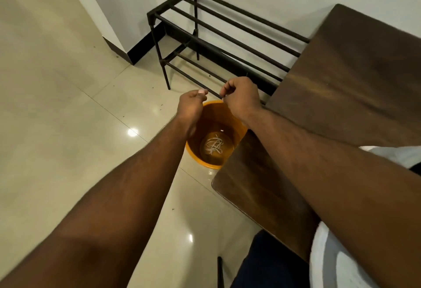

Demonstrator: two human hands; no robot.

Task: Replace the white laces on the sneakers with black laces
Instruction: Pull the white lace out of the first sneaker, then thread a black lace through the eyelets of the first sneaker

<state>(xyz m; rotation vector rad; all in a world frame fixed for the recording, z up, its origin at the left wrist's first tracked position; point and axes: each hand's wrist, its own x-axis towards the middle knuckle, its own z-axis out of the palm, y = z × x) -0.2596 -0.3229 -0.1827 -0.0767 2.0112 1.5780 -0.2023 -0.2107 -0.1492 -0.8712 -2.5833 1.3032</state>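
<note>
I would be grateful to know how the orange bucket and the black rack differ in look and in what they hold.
The orange bucket is round with solid walls, while the black rack is an angular frame of open bars. The bucket stands beside the brown table under both hands, while the rack stands farther back against the white wall. White laces lie tangled in the bucket; the rack's visible bars carry nothing. Both stand on the tiled floor.

The glossy tiled floor (68,128) carries an orange bucket (237,128) — beside a black rack (227,37) and wooden table (353,82).
</note>
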